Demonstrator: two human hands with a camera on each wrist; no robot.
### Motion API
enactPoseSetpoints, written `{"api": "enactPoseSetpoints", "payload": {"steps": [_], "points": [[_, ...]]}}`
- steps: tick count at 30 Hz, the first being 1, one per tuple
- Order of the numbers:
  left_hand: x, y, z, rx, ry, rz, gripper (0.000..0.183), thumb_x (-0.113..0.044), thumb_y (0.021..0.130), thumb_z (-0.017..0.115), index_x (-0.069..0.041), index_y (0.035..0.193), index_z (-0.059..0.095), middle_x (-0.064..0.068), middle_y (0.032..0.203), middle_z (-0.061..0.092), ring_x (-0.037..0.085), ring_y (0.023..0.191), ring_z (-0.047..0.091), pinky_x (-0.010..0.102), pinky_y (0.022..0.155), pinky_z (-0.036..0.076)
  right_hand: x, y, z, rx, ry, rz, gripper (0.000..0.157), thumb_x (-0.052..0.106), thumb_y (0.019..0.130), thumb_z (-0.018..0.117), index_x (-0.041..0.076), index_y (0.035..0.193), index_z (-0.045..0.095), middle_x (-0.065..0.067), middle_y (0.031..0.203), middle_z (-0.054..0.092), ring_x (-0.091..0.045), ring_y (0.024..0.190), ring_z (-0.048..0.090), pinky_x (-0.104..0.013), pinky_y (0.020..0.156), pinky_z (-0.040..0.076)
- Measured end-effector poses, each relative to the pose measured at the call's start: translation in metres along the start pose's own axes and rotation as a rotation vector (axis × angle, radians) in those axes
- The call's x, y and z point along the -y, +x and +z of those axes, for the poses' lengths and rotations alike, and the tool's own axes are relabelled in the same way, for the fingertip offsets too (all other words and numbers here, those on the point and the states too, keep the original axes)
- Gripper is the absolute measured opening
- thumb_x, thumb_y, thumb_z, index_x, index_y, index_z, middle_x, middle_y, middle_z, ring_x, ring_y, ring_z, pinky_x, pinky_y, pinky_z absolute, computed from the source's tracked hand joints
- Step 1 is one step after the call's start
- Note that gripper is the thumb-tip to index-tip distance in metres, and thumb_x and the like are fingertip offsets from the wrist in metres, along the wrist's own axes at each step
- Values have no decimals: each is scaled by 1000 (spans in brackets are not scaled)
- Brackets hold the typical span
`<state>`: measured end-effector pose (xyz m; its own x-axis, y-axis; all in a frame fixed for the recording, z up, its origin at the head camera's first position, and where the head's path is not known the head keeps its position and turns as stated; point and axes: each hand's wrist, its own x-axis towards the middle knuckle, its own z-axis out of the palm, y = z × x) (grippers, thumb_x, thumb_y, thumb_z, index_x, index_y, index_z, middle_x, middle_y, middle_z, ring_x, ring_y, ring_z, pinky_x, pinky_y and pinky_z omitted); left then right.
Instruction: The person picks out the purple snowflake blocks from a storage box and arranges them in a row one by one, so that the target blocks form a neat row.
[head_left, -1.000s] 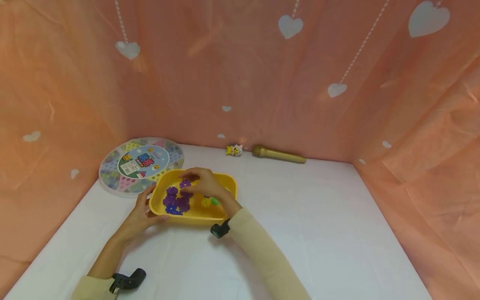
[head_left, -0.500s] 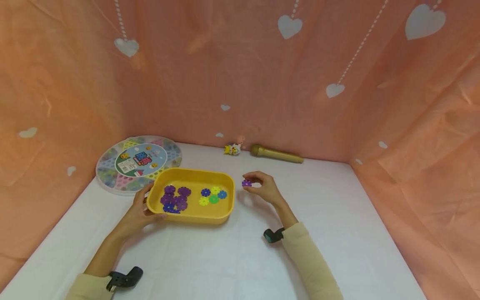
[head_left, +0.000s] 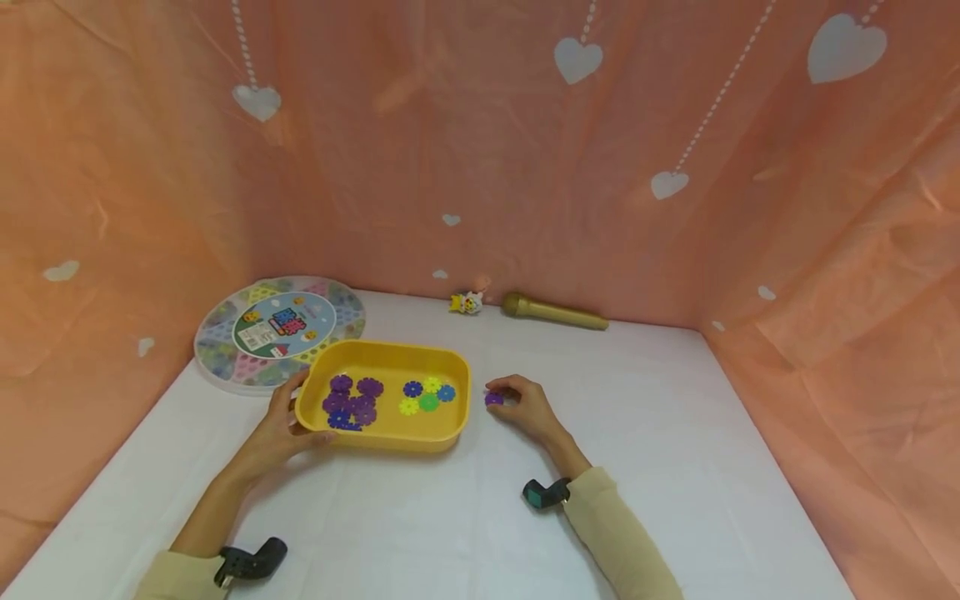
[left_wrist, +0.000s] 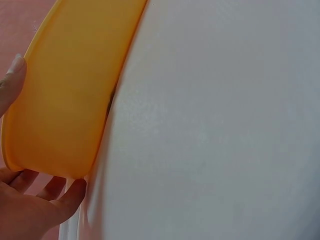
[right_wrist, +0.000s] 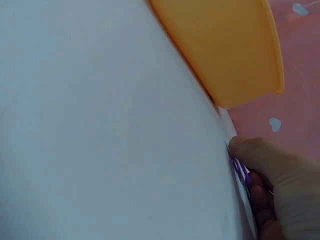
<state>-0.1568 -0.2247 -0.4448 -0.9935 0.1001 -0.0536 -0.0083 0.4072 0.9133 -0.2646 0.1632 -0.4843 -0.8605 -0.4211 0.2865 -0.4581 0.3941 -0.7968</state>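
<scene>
Inside a shallow yellow plastic tub [head_left: 397, 443] lie flower-shaped interlocking discs: purple and dark blue ones [head_left: 365, 408] heaped on the left, several yellow, green and blue ones [head_left: 428, 402] on the right. My left hand [head_left: 272, 437] grips the tub's left end, its thumb along the front wall and fingers curled round the end; the left wrist view shows fingertips at the tub's wall [left_wrist: 65, 100]. To the right of the tub, my right hand [head_left: 528, 410] pinches a purple disc [head_left: 493, 400] between thumb and fingers. In the right wrist view this purple disc [right_wrist: 240, 170] is seen edge-on, close over the white tabletop.
A round board-game box [head_left: 217, 354] lies at the back left, just behind the tub. Along the back edge are a small white-and-yellow figurine [head_left: 468, 303] and a gold microphone [head_left: 555, 312]. Pink heart-print curtain [head_left: 480, 150] encloses the white table [head_left: 637, 400].
My right hand has come out of the tub to its right with a purple disc, then lowered it toward the table. The left hand stays on the tub.
</scene>
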Motion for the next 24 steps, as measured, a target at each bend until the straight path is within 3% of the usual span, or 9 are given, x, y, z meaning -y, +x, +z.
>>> {"api": "enactPoseSetpoints", "payload": {"steps": [7,12,15,17,20,24], "points": [[2,1,0,-6,-3,-10,109,-26,78,76,-14,150,-4,23,151,-1,48,129,24,53,100,36,-3,1,3,-18,-54,-45,30,6,75,77,3,104,68,-8,100,67,-20,92,61,-30,85,53],[3,1,0,-1,-9,-11,108,-27,78,76,-16,150,-4,23,152,-1,48,129,23,53,100,37,-2,1,3,-19,-56,-6,33,9,75,77,5,106,67,-7,102,67,-19,92,61,-28,85,53],[3,1,-1,1,-12,-12,108,-27,78,76,-16,150,-4,22,152,-2,48,129,23,54,100,37,3,5,1,-51,9,48,34,11,76,77,6,108,67,-7,103,66,-20,92,61,-25,83,53],[3,1,-1,-1,-11,-7,108,-27,78,76,-16,150,-4,22,152,-2,49,129,22,54,100,36,12,12,-1,-76,73,64,32,12,78,75,6,109,66,-9,104,65,-21,94,60,-23,84,52],[3,1,-1,-5,-11,6,107,-26,79,76,-14,150,-3,23,151,-1,49,129,22,55,101,35,32,29,-4,-88,175,2,30,7,82,71,1,110,64,-18,107,63,-31,98,58,-26,89,51],[5,2,0,1,-24,17,105,-25,79,75,-14,150,-2,23,151,1,48,128,25,55,101,36,73,50,1,-48,290,-116,31,-5,82,66,-11,111,60,-30,110,59,-45,103,53,-41,95,49]]}}
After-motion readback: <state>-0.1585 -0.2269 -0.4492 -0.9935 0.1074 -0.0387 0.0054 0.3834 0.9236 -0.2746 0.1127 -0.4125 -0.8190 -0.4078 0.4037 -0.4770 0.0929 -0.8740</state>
